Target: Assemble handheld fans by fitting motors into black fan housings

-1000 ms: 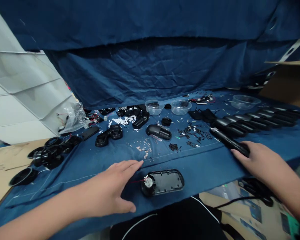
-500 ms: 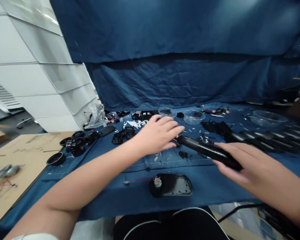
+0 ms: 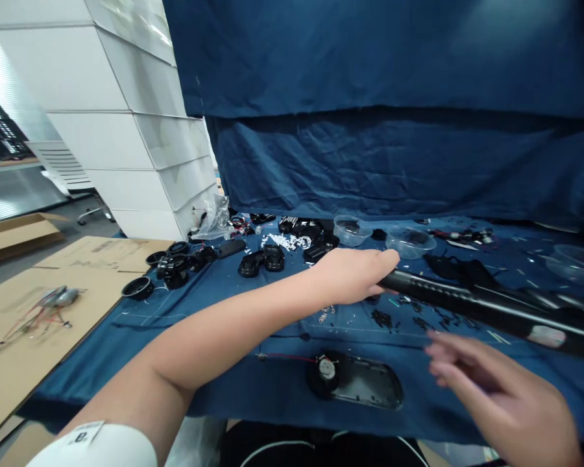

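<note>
My left hand is wrapped round the narrow left end of a long black tube-shaped housing. The tube slants down to the right, with a row of small slots and a pale label on it. Just below it my right hand is off the tube, slightly blurred, with fingers half bent and apart from the thumb. On the cloth nearer to me lies a flat black casing. A round motor with a red wire sits at its left end.
Black housings, white bits and dark screws lie on the blue cloth. Clear bowls stand behind. Cardboard with a wired part is on the left, below stacked white boxes.
My right hand has let go of the tube and dropped toward me. My left hand now grips the tube's end, and more of the tube's length shows. The view has turned left.
</note>
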The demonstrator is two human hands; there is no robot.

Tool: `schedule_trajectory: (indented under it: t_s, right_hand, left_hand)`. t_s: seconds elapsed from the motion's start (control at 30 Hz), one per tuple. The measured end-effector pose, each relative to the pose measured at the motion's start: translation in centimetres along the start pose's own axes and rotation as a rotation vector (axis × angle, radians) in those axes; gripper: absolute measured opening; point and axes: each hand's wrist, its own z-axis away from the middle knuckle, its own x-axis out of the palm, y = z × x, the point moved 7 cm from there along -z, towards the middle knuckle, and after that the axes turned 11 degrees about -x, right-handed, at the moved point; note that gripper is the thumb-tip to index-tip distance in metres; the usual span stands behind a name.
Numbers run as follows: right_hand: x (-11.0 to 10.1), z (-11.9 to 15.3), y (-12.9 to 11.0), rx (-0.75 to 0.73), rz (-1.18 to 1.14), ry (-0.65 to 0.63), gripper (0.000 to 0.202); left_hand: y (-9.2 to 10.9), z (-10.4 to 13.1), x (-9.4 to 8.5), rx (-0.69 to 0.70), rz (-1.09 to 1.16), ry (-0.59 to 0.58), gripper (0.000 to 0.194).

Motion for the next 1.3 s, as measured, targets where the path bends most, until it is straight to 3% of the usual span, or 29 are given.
schedule_trajectory:
  t_s: [0.07,0.2,0.27,0.4,0.5,0.6,0.87,1.07,1.3]
  right_hand:
    - [1.3,-2.3,0.1,0.168,-0.400,0.165,0.036]
    - [0.8,-8.4,-1.2,0.174,-0.669,0.515,0.039]
    - [-0.5,-11.1,-1.4,0.117,-0.731,0.662,0.035]
    - [-2.1,-15.3,0.2,0.089,-0.870,0.797,0.045]
    - [-1.3,-16.6,2.4,0.165,-0.960,0.800,0.047]
    - [0.4,-16.3,4.2,0.231,-0.975,0.782,0.045]
    - [2.7,-15.1,5.8,0.279,-0.889,0.707,0.042]
    - [3.3,-15.1,5.5,0.271,-0.911,0.664,0.042]
    - [3.7,-14.9,5.9,0.249,-0.977,0.716,0.043]
  left_hand:
    - [0.4,-0.2,0.2,0.001,0.035,-0.012,0.034]
    - [-0.9,-1.6,0.9,-0.039,0.043,-0.018,0.038]
    - [-3.7,-2.8,1.1,-0.125,-0.003,-0.007,0.037]
    - [-12.8,-4.1,1.8,-0.466,-0.129,-0.069,0.041]
    - [-18.3,-3.7,3.3,-0.654,-0.185,-0.192,0.041]
    - [-21.0,-3.2,4.9,-0.742,-0.208,-0.292,0.041]
    - [-22.5,-3.6,7.0,-0.791,-0.307,-0.331,0.043]
    - [-21.9,-3.5,7.2,-0.746,-0.348,-0.318,0.042]
    - [-21.1,-3.7,7.2,-0.668,-0.357,-0.295,0.041]
